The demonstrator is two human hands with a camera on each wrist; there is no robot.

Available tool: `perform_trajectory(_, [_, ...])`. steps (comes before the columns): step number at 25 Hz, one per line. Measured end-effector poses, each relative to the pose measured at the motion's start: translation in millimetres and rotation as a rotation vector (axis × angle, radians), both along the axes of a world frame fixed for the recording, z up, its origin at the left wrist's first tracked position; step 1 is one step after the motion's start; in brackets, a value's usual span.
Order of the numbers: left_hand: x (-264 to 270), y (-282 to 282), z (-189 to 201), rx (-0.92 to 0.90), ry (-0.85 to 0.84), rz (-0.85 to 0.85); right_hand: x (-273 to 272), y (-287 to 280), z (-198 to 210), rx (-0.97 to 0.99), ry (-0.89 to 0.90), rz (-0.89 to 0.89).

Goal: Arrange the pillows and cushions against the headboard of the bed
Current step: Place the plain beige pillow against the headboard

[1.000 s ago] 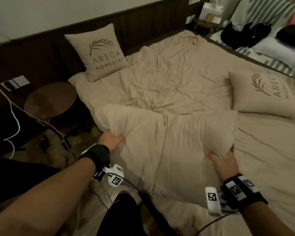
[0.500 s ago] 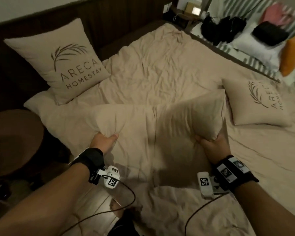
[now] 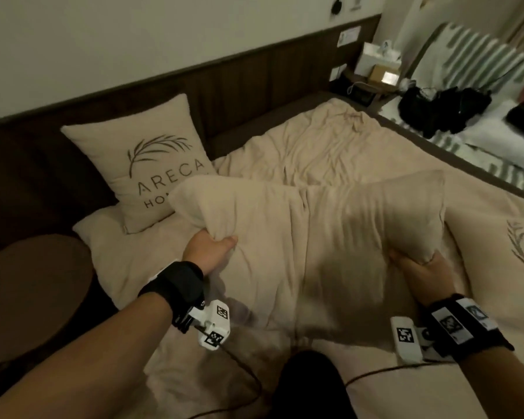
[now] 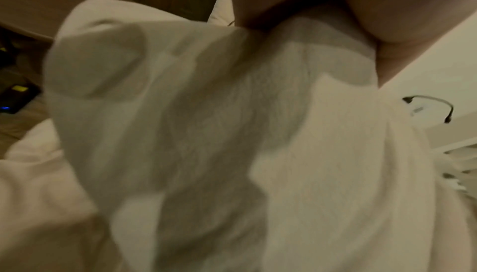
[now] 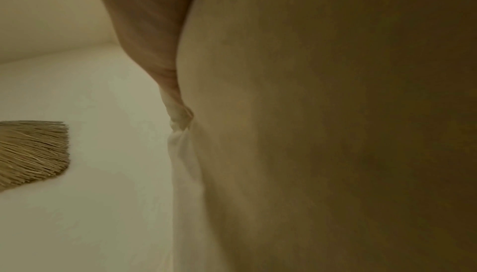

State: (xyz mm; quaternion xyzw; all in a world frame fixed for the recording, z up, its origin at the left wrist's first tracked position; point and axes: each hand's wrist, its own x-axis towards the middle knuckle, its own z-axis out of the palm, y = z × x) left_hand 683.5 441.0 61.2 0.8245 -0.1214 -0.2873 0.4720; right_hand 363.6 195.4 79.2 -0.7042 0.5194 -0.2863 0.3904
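A long plain beige pillow (image 3: 315,237) is held up over the bed between both hands. My left hand (image 3: 208,251) grips its near left corner and my right hand (image 3: 415,267) grips its near right corner. The left wrist view is filled by the pillow's crumpled fabric (image 4: 232,133), and the right wrist view by its side (image 5: 309,133). A printed "ARECA HOMESTAY" cushion (image 3: 152,167) leans upright against the dark headboard (image 3: 254,86) at the left. A second printed cushion (image 3: 515,252) lies flat on the bed at the right edge.
A round dark side table (image 3: 34,297) stands left of the bed. The wrinkled beige duvet (image 3: 330,146) covers the mattress. A second bed (image 3: 481,140) with black bags is at the right, and a small stand with boxes (image 3: 375,71) sits in the far corner.
Both hands have lifted the long pillow higher and carried it toward the headboard; it now overlaps the lower corner of the upright cushion. The head view has swung up and right.
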Motion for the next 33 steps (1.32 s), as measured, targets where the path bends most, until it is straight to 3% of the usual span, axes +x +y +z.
perform_trajectory(4, [10.2, -61.6, -19.5, 0.071, -0.170, -0.009, 41.4, -101.2, -67.9, 0.109, -0.065, 0.131])
perform_trajectory(7, [15.9, -117.8, -7.5, 0.149, -0.249, -0.027, 61.5, -155.8, -91.2, 0.142, -0.136, 0.201])
perform_trajectory(14, [42.1, -162.9, 46.1, 0.048, -0.221, 0.081, 87.2, -208.3, -25.3, 0.064, -0.186, 0.195])
perform_trajectory(18, [118.9, -180.5, 43.5, -0.037, -0.191, 0.003, 116.5, -223.7, -8.5, -0.040, -0.094, 0.100])
perform_trajectory(24, [281.2, -226.9, -39.2, -0.073, -0.043, -0.157, 209.4, -211.8, -43.3, -0.127, -0.015, -0.092])
perform_trajectory(29, [382.1, -254.1, -54.6, -0.086, 0.081, -0.241, 300.5, -185.1, -12.6, -0.115, 0.032, -0.234])
perform_trajectory(33, [442.1, -263.6, -59.2, -0.090, 0.168, -0.244, 357.7, -185.7, 22.1, -0.133, 0.165, -0.199])
